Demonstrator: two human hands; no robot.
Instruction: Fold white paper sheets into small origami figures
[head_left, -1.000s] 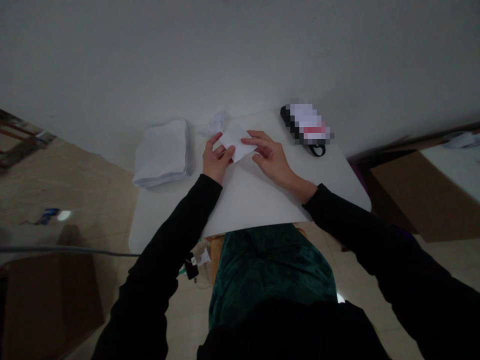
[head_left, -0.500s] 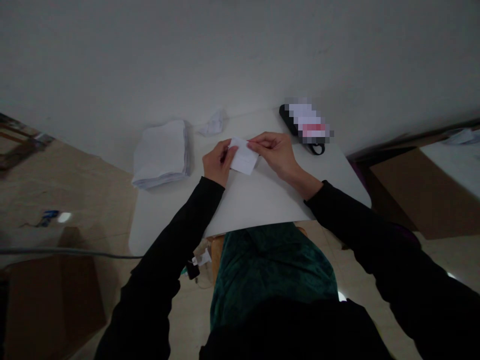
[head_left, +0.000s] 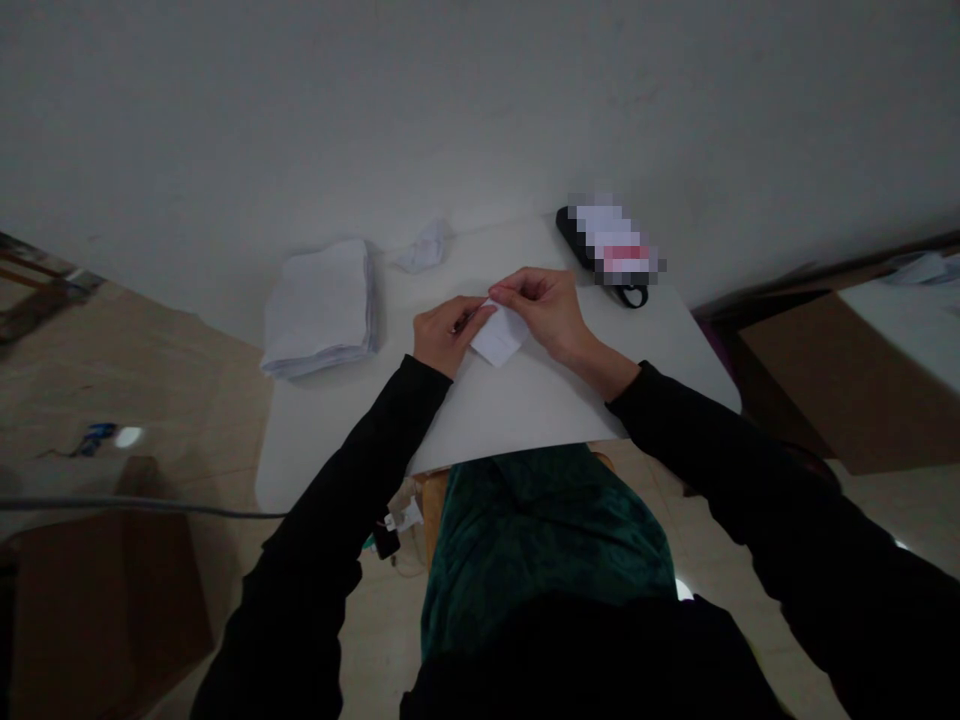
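A small folded piece of white paper [head_left: 498,338] is held over the middle of the white table. My left hand [head_left: 448,333] pinches its upper left edge between thumb and fingers. From the other side, my right hand [head_left: 546,305] grips the top corner, its fingertips close to those of my left hand. The fingers hide the paper's upper edge. To the left lies a thick stack of white paper [head_left: 319,308]. Behind my hands sits a crumpled or folded bit of white paper [head_left: 424,248].
A black case [head_left: 576,240] with a strap loop, partly pixelated, lies at the table's [head_left: 517,405] back right, near the wall [head_left: 480,110]. Brown cardboard [head_left: 855,385] stands to the right, and a cardboard box [head_left: 105,600] is on the floor at left. A cable [head_left: 150,505] runs at left.
My left hand has shifted right and slightly down, bringing its fingertips close to my right hand's. The paper has turned and its top edge is now more covered by my fingers.
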